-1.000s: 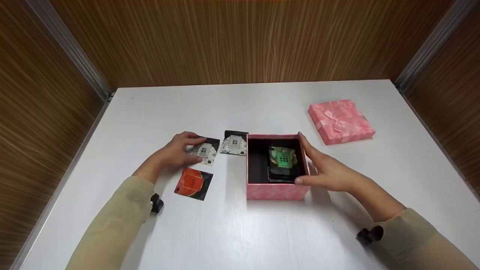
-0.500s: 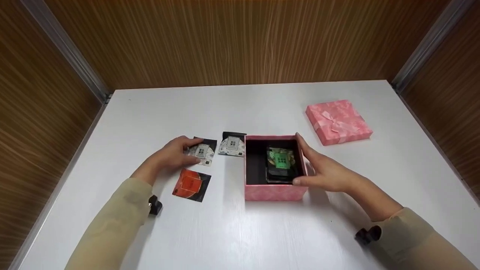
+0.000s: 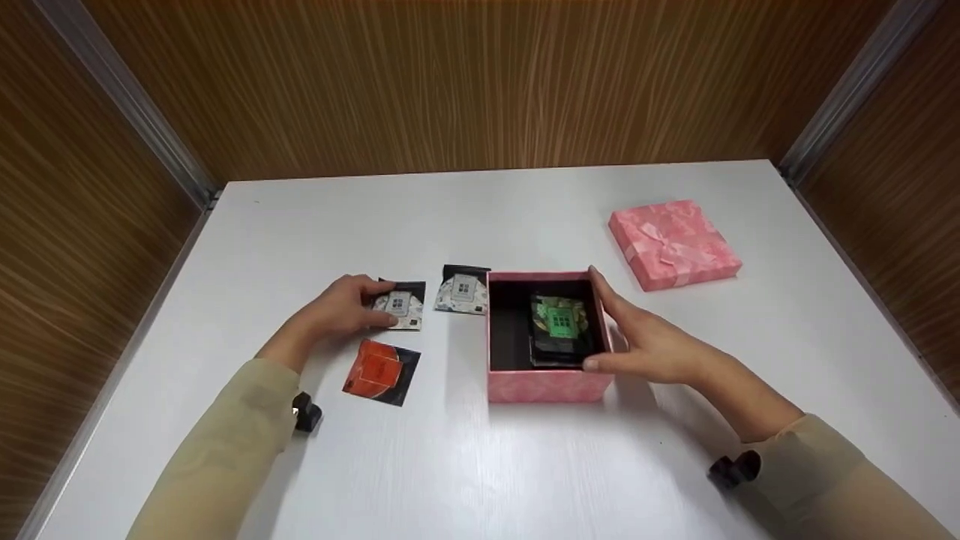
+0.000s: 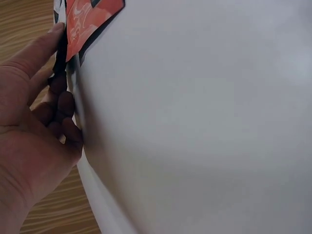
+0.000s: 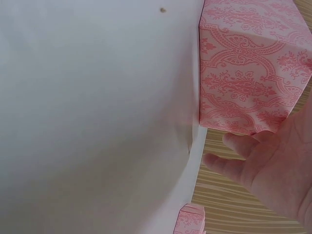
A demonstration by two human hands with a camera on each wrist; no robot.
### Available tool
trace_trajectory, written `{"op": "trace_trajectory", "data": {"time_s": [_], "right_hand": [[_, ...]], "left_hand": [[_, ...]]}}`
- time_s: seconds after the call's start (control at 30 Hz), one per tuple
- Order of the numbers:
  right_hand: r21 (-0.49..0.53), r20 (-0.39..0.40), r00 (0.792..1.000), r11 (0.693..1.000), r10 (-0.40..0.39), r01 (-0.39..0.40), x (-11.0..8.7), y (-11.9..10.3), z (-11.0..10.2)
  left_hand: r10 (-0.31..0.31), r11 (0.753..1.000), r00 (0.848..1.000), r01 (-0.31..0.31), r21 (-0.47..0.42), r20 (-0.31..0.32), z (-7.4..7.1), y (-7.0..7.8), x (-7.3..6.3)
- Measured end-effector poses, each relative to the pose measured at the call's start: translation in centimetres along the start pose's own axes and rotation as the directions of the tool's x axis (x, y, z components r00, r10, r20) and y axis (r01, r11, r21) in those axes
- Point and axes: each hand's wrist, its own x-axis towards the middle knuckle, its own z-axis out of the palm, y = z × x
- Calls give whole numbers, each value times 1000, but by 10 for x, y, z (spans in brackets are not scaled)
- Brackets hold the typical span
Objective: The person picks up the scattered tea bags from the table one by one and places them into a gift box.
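In the head view my left hand [image 3: 341,309] pinches a black-and-white patterned sachet [image 3: 399,304] by its left side, thumb at the near edge and fingers at the far edge. An orange-and-black sachet [image 3: 381,372] lies just nearer, below that hand; the left wrist view also catches this orange sachet [image 4: 90,24]. With fingers and thumb spread along its right wall, my right hand [image 3: 652,341] holds an open pink box [image 3: 550,386]. Inside stand black sachets, the top one a green-labelled sachet [image 3: 561,324]. The right wrist view shows the box's patterned side [image 5: 248,73].
A second black-and-white sachet [image 3: 462,291] lies against the box's left side. The pink lid [image 3: 673,244] with its ribbon bow rests at the back right of the white table [image 3: 420,217]. Wood-grain panels [image 3: 480,82] stand around the table.
My left hand and its sachet have shifted slightly left, and the sachet has turned a little straighter. The right hand and box hold their place; the whole view drifts slightly.
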Motion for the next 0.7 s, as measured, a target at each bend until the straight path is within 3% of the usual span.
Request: {"op": "trace_trajectory", "data": {"time_s": [0.47, 0.7], "right_hand": [[-4, 7, 1000, 1000, 25, -25, 0, -1, 0], [-10, -1, 1000, 1000, 22, -22, 0, -2, 0]], "left_hand": [[-32, 998, 994, 26, -65, -102, -8, 7, -9], [46, 996, 974, -62, -65, -221, -18, 23, -13]]}}
